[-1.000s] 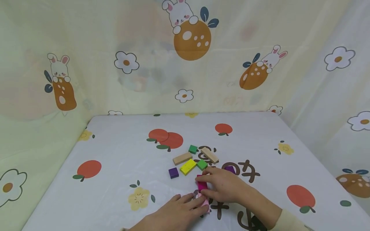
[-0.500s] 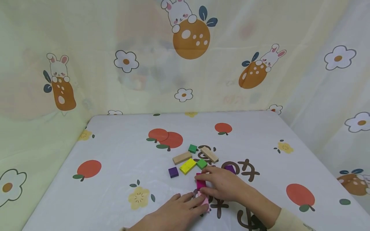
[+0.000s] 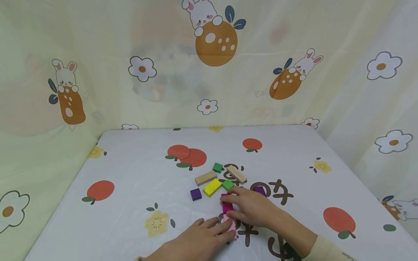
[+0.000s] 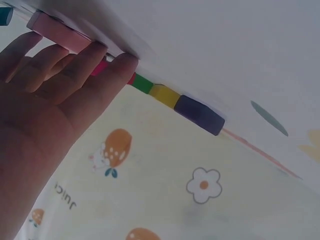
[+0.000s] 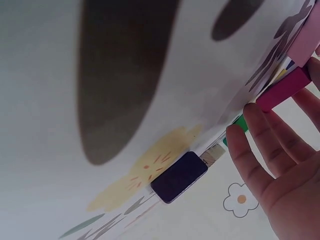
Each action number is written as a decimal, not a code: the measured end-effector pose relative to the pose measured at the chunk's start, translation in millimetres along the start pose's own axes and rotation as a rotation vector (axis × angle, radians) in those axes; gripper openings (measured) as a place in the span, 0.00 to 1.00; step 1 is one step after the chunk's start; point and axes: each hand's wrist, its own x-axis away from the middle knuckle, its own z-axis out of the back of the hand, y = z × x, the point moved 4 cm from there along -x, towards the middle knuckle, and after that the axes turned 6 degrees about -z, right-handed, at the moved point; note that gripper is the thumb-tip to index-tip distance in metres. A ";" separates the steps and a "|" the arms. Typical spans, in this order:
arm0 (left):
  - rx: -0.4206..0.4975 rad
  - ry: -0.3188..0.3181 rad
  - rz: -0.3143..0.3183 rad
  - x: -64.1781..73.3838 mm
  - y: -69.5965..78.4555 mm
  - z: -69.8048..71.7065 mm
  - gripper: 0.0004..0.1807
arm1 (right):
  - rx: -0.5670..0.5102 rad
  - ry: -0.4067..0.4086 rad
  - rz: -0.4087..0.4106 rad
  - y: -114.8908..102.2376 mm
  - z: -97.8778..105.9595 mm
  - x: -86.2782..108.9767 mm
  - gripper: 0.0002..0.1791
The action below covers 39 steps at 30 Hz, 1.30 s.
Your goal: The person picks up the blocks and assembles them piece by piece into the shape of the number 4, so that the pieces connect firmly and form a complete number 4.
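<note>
A magenta block (image 3: 227,207) lies end to end with a light pink block (image 3: 230,226) near the front of the table. My right hand (image 3: 256,206) pinches the magenta block between thumb and fingers. My left hand (image 3: 200,241) has its fingers fairly straight, with fingertips touching the pink block's left side and near end. In the left wrist view the left fingers (image 4: 82,70) lie along the pink block (image 4: 60,31). The right wrist view shows the magenta block (image 5: 284,90) against the right fingers, its far end partly covered by them.
Beyond the hands lie a yellow block (image 3: 212,187), a light green block (image 3: 228,185), a darker green block (image 3: 217,168) and two plain wooden blocks, one left (image 3: 205,178), one right (image 3: 236,174). Purple blocks sit left (image 3: 196,194) and right (image 3: 260,190). A patterned cloth (image 3: 130,217) covers the table.
The magenta block and the right hand shift very slightly away from me. The left hand stays almost still, and the other blocks keep their places.
</note>
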 end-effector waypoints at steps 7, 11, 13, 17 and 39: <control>0.006 0.008 0.000 -0.2 0.8 0.7 0.44 | 0.002 0.001 0.006 -0.8 0.7 0.7 0.25; 0.007 0.013 -0.002 0.2 0.7 0.9 0.44 | 0.015 -0.005 0.017 -2.4 2.1 1.4 0.24; 0.006 0.015 -0.001 0.7 1.3 1.4 0.44 | 0.019 -0.011 0.019 -2.9 2.8 1.7 0.23; 0.000 0.018 0.000 0.9 2.2 2.4 0.44 | 0.015 -0.014 0.016 -2.7 3.5 2.2 0.22; -0.007 0.049 0.005 -1.4 -0.3 6.2 0.36 | -0.010 -0.009 0.013 -1.4 0.1 4.0 0.24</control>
